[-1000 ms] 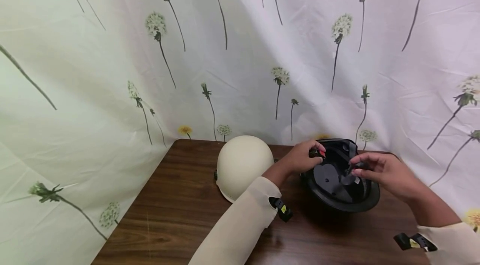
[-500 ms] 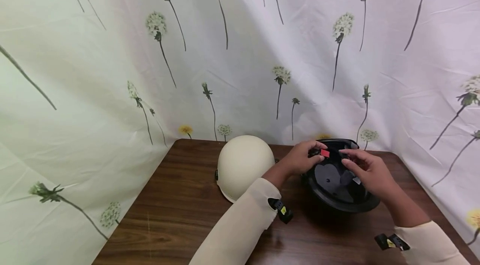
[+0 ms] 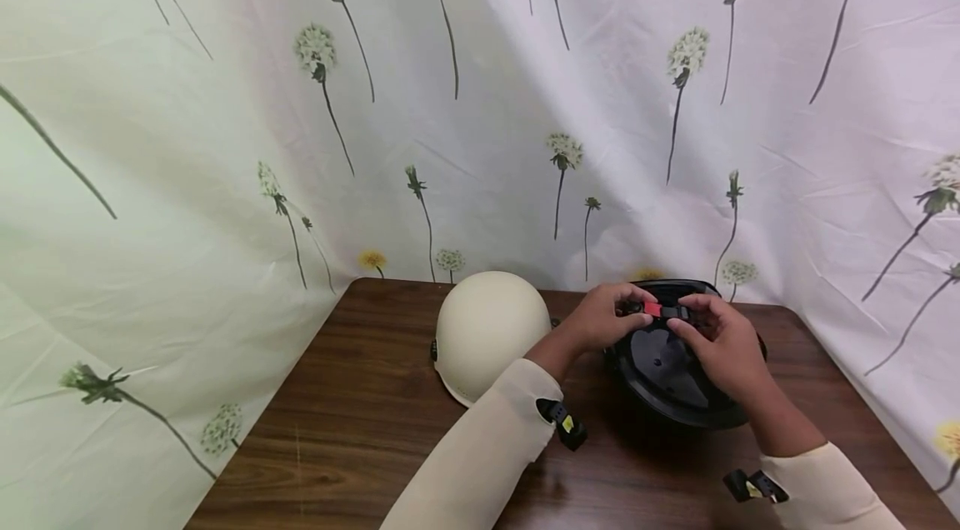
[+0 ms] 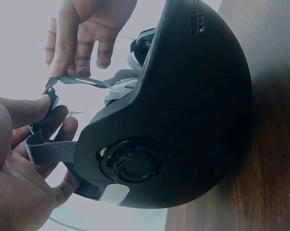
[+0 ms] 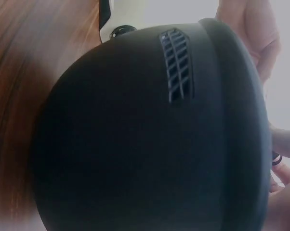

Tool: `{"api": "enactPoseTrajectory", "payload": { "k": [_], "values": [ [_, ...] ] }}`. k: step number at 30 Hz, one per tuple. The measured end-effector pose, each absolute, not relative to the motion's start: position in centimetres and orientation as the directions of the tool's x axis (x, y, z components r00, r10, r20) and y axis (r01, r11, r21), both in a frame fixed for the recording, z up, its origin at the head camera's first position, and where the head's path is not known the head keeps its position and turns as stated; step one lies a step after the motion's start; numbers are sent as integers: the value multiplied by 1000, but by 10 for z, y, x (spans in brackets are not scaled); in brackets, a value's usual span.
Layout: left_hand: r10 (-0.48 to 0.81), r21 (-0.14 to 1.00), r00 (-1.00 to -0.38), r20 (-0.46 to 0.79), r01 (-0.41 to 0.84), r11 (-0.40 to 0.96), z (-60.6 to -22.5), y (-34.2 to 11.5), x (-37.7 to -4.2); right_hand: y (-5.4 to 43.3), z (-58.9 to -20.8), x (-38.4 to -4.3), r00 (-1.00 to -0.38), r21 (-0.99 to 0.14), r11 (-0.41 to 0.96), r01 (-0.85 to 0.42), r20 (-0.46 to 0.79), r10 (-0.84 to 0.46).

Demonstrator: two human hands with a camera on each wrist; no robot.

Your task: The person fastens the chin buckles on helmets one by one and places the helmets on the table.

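A black helmet (image 3: pixel 660 380) lies upside down on the table, its hollow facing up. Over the opening, my left hand (image 3: pixel 609 315) pinches the red part of the chin-strap buckle (image 3: pixel 652 309). My right hand (image 3: pixel 722 340) pinches the black buckle half (image 3: pixel 675 312), which meets the red part end to end. In the left wrist view, grey webbing strap (image 4: pixel 56 151) runs from the helmet's side to the fingers of both hands, near a round side knob (image 4: pixel 135 166). The helmet's dark shell (image 5: pixel 135 134) hides most of both hands in the right wrist view.
A cream helmet (image 3: pixel 491 334) sits dome up on the brown wooden table (image 3: pixel 352 397), just left of the black one. Behind the table hangs a white curtain (image 3: pixel 495 113) printed with dandelions, close to the table's back edge.
My right hand has moved left from the helmet's right inner side, bringing the black buckle half to the red part. My left hand has stayed nearly in place with the red part.
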State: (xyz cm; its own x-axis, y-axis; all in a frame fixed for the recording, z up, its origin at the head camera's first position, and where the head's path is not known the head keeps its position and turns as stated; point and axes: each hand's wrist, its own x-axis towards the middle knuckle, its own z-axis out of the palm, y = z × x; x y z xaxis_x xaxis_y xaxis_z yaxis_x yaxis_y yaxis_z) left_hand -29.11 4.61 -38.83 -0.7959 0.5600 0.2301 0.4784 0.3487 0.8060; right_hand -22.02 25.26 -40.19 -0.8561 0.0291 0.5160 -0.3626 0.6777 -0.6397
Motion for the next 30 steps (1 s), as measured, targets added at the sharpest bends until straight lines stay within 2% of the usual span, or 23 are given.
{"api": "enactPoseTrajectory", "payload": {
  "k": [5, 16, 24, 30],
  "values": [
    [542, 820, -809, 230, 461, 340, -389, 44, -290, 249, -401, -219, -852, -672, 663, -329, 514, 98],
    [556, 769, -789, 262, 518, 374, -391, 43, -291, 251, -401, -221, -873, -696, 665, -269, 468, 136],
    [578, 734, -773, 262, 548, 401, -390, 45, -290, 249, -402, -222, -866, -681, 665, -305, 489, 104],
    [593, 660, -759, 269, 594, 461, -389, 46, -289, 249, -403, -227, -806, -624, 678, -390, 586, 76]
  ]
}}
